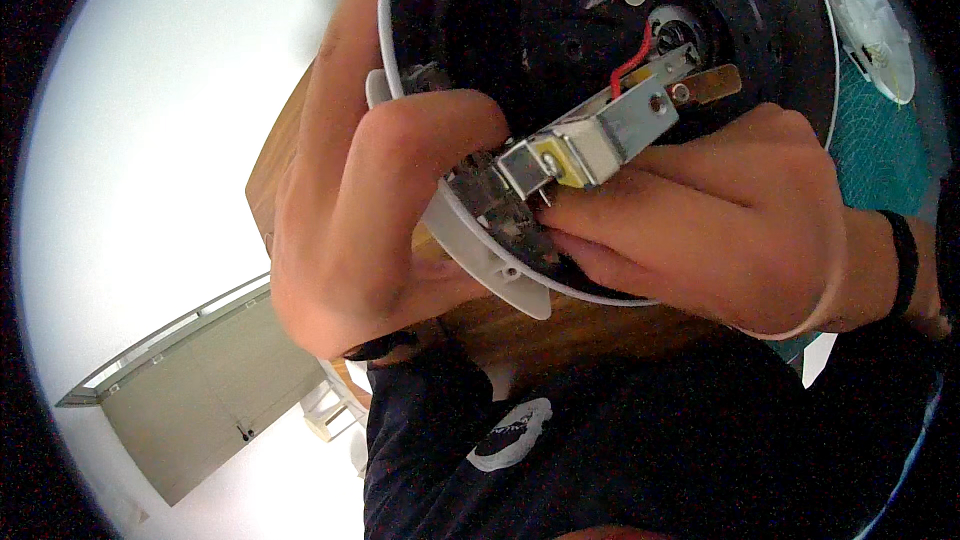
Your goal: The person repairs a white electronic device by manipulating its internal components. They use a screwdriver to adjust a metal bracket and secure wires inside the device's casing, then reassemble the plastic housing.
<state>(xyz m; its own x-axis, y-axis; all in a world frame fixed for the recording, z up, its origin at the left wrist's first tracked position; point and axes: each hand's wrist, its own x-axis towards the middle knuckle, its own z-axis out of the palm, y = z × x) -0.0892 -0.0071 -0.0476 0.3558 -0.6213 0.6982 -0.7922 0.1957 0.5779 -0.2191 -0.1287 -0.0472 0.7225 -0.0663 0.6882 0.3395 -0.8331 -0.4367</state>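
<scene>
A round appliance housing [833, 50] with a white rim and black interior is turned with its inner works toward me. My left hand [395, 175] is closed around its left edge, fingers bent over the rim beside a pale grey side lug [490, 275]. Inside stands a metal bracket [640, 125] with a yellow-wrapped block, and a red wire [630, 62] runs close by. My right hand [725, 215] reaches in below this bracket, its fingers closed together near small dark parts [495, 205] at the wall. Whatever its fingertips grip is hidden.
A round white cover [865, 22] lies at the right on a green mat [880, 145]. Brown wooden tabletop [570, 340] shows beneath the housing. At the lower left are a pale blind [185, 405] and a white stool [330, 410].
</scene>
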